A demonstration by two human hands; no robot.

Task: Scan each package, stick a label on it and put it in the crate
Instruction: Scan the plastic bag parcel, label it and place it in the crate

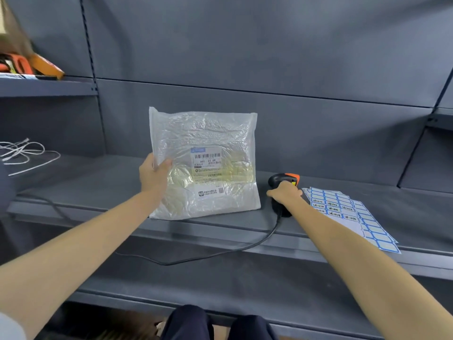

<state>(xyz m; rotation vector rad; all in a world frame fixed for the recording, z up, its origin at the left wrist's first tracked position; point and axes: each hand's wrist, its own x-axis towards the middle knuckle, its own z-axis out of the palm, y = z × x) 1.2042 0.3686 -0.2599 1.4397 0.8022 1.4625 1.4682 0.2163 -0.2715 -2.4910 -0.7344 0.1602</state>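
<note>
Dark grey metal shelving with a plain back panel fills the view; the work takes place on its wide middle shelf (103,182). On that shelf stands the clear, crinkled plastic mailer package (208,133) with a white barcode shipping label (207,165) facing the wearer, its lower edge resting on the shelf and its face tipped slightly back. The left hand (154,176) grasps the package's left edge, thumb on the front, holding it upright. To the right lies a white sheet of blue-bordered sticker labels (348,212), flat on the shelf. Between sheet and package is the black corded handheld barcode scanner with orange top (284,182); the right hand (285,192) is clenched around its handle. The package sits just left of the scanner, so the right hand is the nearer one; the scanner appears not yet aimed at the barcode. No crate is visible.
</note>
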